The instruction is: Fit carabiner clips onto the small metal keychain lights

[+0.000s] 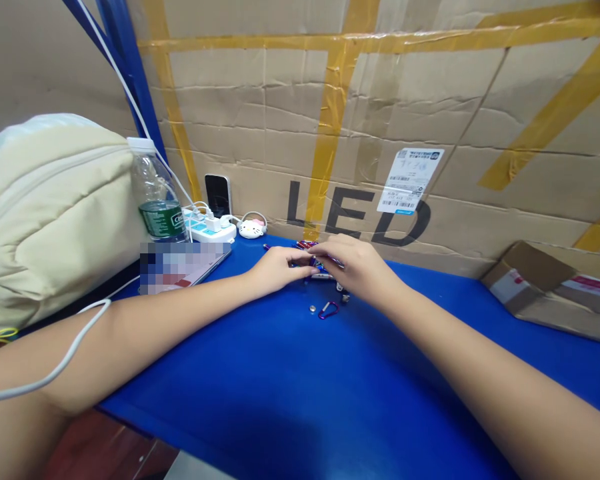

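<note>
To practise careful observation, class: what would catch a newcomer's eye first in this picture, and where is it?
The bright blue table fills the foreground, and at its middle the left hand and right hand meet over small coloured carabiners; one purple carabiner lies just nearer. Behind stands a cardboard wall with big black LED lettering.

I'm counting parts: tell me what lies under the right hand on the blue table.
Only small red and purple metal clips peek out beside the right hand on the blue table top. Whatever lies beneath the palm is covered.
</note>
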`<state>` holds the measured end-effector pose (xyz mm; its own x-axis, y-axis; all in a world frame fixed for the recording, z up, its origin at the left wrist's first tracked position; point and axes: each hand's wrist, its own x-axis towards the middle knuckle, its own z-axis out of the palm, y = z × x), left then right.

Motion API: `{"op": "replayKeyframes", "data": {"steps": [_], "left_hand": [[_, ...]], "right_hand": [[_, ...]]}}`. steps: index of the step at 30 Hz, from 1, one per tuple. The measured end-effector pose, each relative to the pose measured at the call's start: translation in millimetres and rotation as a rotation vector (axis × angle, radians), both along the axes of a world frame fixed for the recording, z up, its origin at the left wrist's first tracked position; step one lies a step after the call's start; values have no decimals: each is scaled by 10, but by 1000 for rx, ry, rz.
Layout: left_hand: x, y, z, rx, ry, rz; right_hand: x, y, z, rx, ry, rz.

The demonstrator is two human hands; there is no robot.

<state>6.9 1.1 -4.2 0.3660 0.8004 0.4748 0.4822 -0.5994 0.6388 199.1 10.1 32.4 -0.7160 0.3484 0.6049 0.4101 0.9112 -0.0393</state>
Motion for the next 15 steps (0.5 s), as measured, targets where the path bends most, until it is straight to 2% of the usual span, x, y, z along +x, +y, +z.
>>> {"op": "replayKeyframes", "data": {"steps": [3,5,7,9,12,15], "left_hand": [[-5,7,-10,-3,-15,-7],[-11,10,-8,9,-17,-3],[-22,18,-6,48,-11,18],[-37,34,-9,104,-1,45],[-57,64,-27,160,3,61],[-62,79,-42,175,-5,54]], "right_hand": [[11,-2,-3,1,-47,27],[12,-15,19,-51,1,2],[19,-41,76,-150,89,-69],[36,-81,159,-309,88,-149],[58,-153,258,-594,-199,-186],[39,-192,236,-709,-435,-164]]}}
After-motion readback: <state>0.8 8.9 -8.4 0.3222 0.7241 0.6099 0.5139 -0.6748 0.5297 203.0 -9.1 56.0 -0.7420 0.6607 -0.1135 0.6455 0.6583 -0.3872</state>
